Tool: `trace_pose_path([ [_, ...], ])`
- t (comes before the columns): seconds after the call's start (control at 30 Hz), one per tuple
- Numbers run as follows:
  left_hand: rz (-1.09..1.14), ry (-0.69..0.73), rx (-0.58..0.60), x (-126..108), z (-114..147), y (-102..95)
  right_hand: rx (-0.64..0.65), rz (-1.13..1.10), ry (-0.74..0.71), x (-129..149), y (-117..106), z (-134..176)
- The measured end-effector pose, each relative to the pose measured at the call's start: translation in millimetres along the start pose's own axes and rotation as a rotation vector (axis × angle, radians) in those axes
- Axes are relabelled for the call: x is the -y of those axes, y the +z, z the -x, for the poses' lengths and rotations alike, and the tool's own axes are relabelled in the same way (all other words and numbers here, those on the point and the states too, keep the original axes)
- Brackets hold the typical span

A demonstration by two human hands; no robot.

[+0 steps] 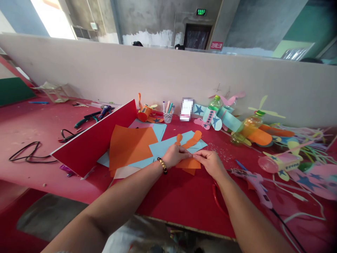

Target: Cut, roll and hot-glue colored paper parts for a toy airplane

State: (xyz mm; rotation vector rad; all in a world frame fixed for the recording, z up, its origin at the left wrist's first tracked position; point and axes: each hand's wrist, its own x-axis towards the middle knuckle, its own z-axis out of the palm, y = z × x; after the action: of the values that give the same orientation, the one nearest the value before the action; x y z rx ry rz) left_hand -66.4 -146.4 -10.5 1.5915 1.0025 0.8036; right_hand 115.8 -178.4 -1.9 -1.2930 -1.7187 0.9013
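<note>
While both hands work close together over the red bench (168,203), the orange paper piece (190,164) lies between and beneath them, near the front edge. Left hand (177,155), with a beaded bracelet (162,165) at its wrist: thumb and fingers pinched on the paper's upper edge. Right hand (210,163): likewise pinched, its fingertips almost meeting the left's; the exact bit gripped is hidden.

Writing: a green sign (201,12) on the far wall reads "EXIT", with Chinese characters above. A red sign (216,45) by the doorway carries white Chinese characters, too small to read surely. Phone (186,109) screen is blurred out.

The piece is plain, matt, straight along its lower side; another orange corner shows below it. Just beyond, an orange cut-out (193,140) with a rounded end lies on blue sheets (164,146). A larger orange sheet (130,144) bows upward, left. Right of the hands: pink glue gun (259,184). Behind it, bottle airplanes (249,129) with paper wings, some bearing dark blue stars.
</note>
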Motion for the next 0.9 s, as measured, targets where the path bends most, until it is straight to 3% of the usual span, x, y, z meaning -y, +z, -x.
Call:
trace_pose_path([
  [0.27,0.125,-0.061,-0.023,-1,-1,-11.1,-0.112,-0.064,0.036,-7,-5,-1],
  [0.57,0.336,-0.214,0.017,2,-3,-13.7,-0.117,-0.081,0.046,-13,-8,-2],
  [0.9,0.263,-0.126,-0.013,1,-2,-10.6,-0.112,-0.116,0.044,-10,-6,0],
])
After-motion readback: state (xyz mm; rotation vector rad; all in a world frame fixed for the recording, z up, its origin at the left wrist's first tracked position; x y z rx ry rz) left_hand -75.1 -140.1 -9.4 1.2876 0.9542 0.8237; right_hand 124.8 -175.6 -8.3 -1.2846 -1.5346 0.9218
